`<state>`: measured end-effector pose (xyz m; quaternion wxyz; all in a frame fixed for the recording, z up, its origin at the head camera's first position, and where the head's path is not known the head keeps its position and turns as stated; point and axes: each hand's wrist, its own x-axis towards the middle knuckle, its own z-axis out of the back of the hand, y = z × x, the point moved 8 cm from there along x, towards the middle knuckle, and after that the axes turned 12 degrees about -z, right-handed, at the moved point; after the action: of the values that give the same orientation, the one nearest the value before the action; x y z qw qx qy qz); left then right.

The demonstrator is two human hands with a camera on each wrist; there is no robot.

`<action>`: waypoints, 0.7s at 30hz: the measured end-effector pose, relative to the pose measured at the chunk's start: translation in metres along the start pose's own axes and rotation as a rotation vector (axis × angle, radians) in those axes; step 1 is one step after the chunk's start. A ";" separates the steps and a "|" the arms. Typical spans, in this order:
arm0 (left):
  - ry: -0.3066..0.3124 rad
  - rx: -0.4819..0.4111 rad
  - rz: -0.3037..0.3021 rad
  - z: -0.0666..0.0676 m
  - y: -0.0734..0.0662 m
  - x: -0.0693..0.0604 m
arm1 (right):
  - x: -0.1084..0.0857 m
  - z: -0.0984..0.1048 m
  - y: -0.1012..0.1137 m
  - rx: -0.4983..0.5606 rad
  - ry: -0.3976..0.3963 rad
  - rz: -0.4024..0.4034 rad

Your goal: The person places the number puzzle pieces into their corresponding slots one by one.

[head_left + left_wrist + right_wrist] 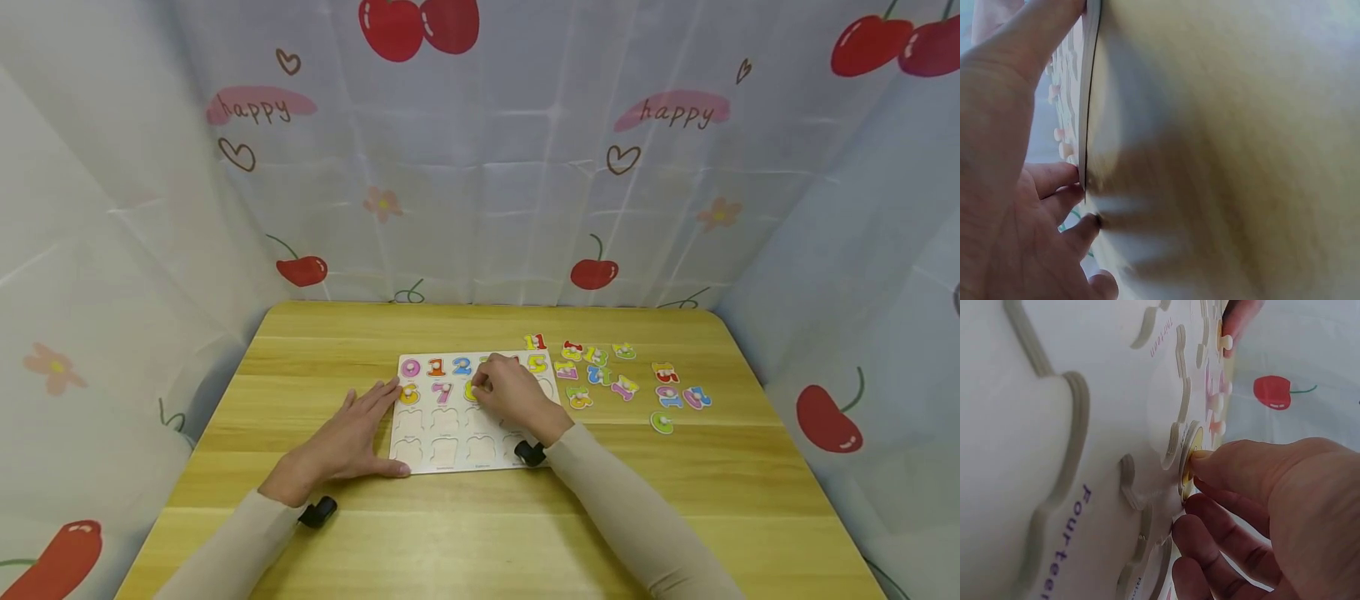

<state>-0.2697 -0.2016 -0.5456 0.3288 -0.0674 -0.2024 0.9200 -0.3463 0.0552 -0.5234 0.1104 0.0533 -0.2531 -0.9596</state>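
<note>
The person's left hand (341, 437) lies with fingers and thumb spread, touching the left edge of the board (426, 433) on the table (420, 542). The right hand (517, 392) pinches a yellow piece (1189, 472) between thumb and finger at the board's second row, just beside the 7 (442, 392); whether it sits fully in its slot cannot be told. Loose pieces (623, 387) lie right of the board.

puzzle board (426, 443): on table (465, 542) | loose number pieces (579, 397): mostly right of board | curtain (480, 217): behind table
</note>
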 end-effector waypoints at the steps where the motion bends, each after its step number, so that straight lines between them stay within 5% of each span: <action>1: 0.006 -0.001 0.001 0.000 0.000 0.000 | 0.000 0.000 0.000 -0.001 0.000 -0.003; 21: 0.028 -0.002 0.010 0.002 -0.002 0.002 | -0.001 -0.001 -0.002 -0.005 -0.003 -0.059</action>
<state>-0.2709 -0.1996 -0.5427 0.3267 -0.0816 -0.1985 0.9204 -0.3455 0.0570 -0.5256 0.0821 0.0591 -0.2491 -0.9632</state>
